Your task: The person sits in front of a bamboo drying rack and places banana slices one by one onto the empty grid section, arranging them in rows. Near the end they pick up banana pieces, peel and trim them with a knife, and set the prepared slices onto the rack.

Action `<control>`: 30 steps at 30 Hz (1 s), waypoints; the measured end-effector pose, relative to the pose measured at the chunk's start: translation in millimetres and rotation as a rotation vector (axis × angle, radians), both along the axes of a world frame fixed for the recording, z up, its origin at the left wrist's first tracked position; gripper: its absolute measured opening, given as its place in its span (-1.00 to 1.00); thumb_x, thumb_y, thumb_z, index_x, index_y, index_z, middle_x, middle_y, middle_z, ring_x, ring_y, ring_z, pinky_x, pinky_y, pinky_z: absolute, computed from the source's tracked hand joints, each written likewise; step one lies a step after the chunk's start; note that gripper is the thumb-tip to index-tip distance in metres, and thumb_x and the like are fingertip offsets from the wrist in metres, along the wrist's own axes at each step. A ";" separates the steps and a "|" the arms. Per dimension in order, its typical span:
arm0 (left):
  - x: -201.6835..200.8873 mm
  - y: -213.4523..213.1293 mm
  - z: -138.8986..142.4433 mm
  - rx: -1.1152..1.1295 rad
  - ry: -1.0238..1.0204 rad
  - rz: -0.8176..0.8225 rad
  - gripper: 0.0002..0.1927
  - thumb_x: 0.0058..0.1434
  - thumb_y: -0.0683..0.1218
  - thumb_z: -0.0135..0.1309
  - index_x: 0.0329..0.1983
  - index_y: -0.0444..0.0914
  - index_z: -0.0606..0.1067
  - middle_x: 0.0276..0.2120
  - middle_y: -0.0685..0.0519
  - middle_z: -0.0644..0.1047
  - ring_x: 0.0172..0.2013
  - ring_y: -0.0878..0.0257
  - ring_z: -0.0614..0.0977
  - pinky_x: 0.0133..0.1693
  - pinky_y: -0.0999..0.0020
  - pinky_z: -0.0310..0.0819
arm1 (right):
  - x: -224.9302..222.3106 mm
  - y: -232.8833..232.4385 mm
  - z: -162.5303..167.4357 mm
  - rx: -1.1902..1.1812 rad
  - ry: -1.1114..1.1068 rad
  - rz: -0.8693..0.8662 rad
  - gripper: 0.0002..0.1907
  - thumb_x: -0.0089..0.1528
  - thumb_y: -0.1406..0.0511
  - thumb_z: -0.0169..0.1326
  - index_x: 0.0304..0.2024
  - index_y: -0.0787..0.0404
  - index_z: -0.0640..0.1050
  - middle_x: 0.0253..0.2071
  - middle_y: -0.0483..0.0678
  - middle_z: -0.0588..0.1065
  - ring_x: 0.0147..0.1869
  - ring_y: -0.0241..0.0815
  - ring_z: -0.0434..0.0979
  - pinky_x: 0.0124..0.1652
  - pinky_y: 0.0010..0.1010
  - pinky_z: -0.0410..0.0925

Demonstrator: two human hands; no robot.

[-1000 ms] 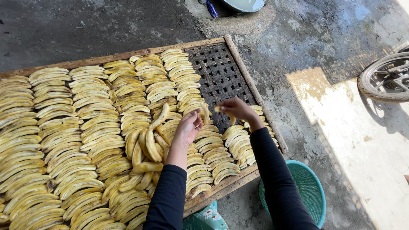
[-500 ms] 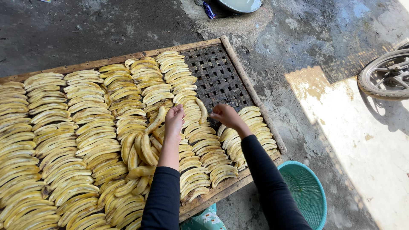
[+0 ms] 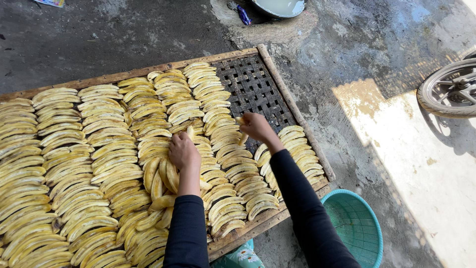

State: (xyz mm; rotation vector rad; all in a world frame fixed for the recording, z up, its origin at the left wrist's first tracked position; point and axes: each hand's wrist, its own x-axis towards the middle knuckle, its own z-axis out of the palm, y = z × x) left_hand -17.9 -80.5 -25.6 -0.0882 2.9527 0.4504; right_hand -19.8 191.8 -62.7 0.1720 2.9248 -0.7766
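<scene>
Left hand (image 3: pixel 183 151) rests spread on the banana slices (image 3: pixel 114 149) on the woven rack (image 3: pixel 255 89); right hand (image 3: pixel 255 126) is pinching one slice (image 3: pixel 242 135).

Woven drying rack (image 3: pixel 253 87) with a wooden frame lies flat on the wet concrete floor (image 3: pixel 124 34). Peeled banana halves (image 3: pixel 64 149) cover it in overlapping rows, edge to edge; only the far right corner shows bare lattice. Also on the floor: a teal plastic basket (image 3: pixel 359 226) just beside the rack's near right corner, a metal basin (image 3: pixel 280 6) beyond the far edge.
</scene>
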 end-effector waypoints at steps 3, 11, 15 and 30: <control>-3.2 -9.0 -7.2 0.057 -0.075 0.059 -0.53 0.28 -0.15 0.22 0.26 -0.26 0.44 0.13 -0.12 0.52 0.05 0.05 0.61 0.07 0.18 0.50 | 26.7 32.5 23.0 -0.344 -0.194 -0.020 -0.91 0.21 0.34 0.16 -0.26 0.23 0.55 -0.32 -0.12 0.60 -0.27 -0.27 0.62 -0.21 -0.34 0.54; 9.5 -7.8 -13.3 -0.054 -0.007 0.047 -0.51 0.24 -0.11 0.23 0.24 -0.22 0.44 0.12 -0.07 0.53 0.08 0.10 0.58 0.11 0.20 0.41 | 69.1 62.3 15.7 -0.261 0.007 0.063 -0.81 0.19 0.35 0.27 -0.16 0.23 0.59 -0.23 -0.08 0.62 -0.14 -0.26 0.61 -0.13 -0.38 0.47; 11.5 5.9 -10.2 0.005 0.094 0.020 -0.53 0.21 -0.14 0.23 0.18 -0.24 0.43 0.07 -0.08 0.55 0.09 0.08 0.57 0.13 0.11 0.37 | 69.8 69.1 8.8 -0.126 0.131 0.183 -0.79 0.16 0.38 0.28 -0.13 0.17 0.64 -0.19 -0.07 0.61 -0.09 -0.17 0.61 -0.11 -0.32 0.46; 15.0 57.9 3.2 1.698 -0.545 0.141 -0.65 0.47 0.00 -0.10 0.23 -0.23 0.34 -0.12 0.04 0.49 -0.06 0.22 0.54 0.00 0.03 0.51 | 78.5 64.9 -1.5 0.080 0.088 0.237 -0.80 0.20 0.29 0.25 -0.12 0.11 0.66 -0.07 0.01 0.50 -0.04 -0.02 0.55 -0.05 -0.24 0.47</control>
